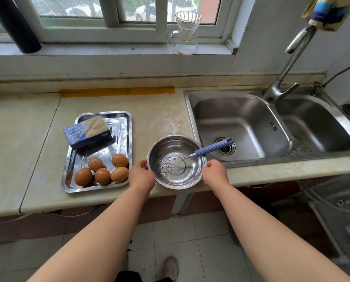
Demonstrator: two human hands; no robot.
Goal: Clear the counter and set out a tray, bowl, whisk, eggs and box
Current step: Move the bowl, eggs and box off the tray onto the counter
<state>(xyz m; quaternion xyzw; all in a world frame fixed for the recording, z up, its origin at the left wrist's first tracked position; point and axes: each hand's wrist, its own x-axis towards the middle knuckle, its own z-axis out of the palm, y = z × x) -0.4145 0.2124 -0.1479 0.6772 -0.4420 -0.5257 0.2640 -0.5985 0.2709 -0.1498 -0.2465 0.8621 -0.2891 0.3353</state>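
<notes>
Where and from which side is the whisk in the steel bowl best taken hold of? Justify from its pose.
Grip the whisk by its blue handle, coming from the right, sink side. The handle juts up over the steel bowl rim toward the sink, clear of both hands, while the wire head lies down inside the bowl.

My left hand (142, 176) and right hand (214, 172) each have a grip on opposite sides of the round stainless-steel bowl (177, 180), which sits at the front edge of the pale stone bench (159, 119). A wire whisk with a blue handle (192, 156) leans inside it, handle pointing toward the steel double sink (251, 123). Just beside my left hand lies a rectangular steel tray (125, 127) carrying five brown eggs (103, 169) and a blue-and-yellow cardboard box (87, 132).
</notes>
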